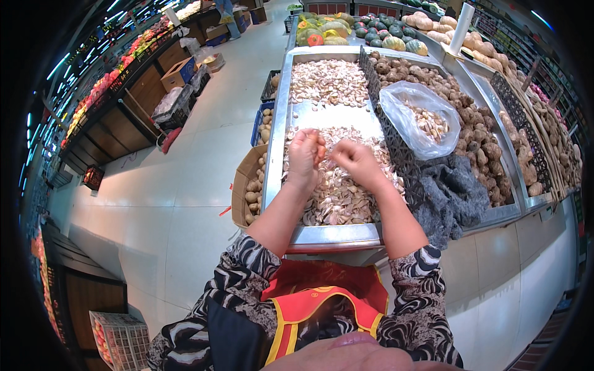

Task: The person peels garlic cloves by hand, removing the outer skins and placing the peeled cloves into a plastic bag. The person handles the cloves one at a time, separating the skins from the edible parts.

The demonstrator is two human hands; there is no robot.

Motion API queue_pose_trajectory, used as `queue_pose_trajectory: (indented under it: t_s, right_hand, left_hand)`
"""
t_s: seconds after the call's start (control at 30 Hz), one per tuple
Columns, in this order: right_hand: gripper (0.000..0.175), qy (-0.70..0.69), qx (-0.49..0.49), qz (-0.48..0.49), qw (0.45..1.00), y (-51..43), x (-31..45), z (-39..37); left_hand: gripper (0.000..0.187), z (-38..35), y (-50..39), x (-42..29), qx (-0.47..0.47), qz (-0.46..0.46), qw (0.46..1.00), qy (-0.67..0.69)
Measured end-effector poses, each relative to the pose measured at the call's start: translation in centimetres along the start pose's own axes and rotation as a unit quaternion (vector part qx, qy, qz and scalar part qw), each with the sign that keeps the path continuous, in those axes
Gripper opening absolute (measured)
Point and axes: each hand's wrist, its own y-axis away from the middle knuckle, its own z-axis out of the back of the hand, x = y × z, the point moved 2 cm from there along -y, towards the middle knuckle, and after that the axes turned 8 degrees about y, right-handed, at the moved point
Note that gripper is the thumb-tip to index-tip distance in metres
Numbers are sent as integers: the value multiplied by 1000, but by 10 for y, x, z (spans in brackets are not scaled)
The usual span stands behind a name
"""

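My left hand (304, 155) hovers over loose garlic cloves (341, 199) in the near part of a metal display bin (274, 167). Its fingers curl inward, and whether a clove is between them is too small to tell. Close by on the right is my right hand (356, 162), a short gap from the left, with bent fingers whose tips are partly hidden. A second heap of garlic cloves (329, 81) covers the far part of the bin, beyond a strip of bare metal. An open clear plastic bag (399, 109) holding some cloves rests to the right.
A black plastic divider (394, 143) borders the garlic. Beyond it lie brown tubers (478, 125) and a dark grey cloth (450, 195). Potatoes fill a cardboard box (241, 188) left of the bin. Watermelons (385, 30) are at the back. A person (227, 18) stands in the far aisle.
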Motion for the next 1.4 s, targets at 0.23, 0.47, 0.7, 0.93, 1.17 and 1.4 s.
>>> queue_pose_trajectory:
  t_s: [0.23,0.47,0.7,0.93,1.17,1.4]
  right_hand:
    - [23,319,208,72,922,12,25,-16]
    - [18,343,226,66,909,14,28,-13]
    - [23,222,167,-16,961,8,10,4]
    - [28,62,73,-36,995,1,-20,12]
    - [29,-42,53,-77,995,-1,-22,12]
    - [21,-231,-28,-155,960,0,-5,22]
  left_hand:
    - [3,-1,6,-3,12,16,1000,10]
    - [10,5,3,5,-12,45,999,13]
    - [11,2,5,4,12,83,996,-22]
    - [11,-3,8,12,85,184,968,-145]
    - [17,5,4,12,102,128,977,-137]
    - [19,0,9,16,124,206,969,-52]
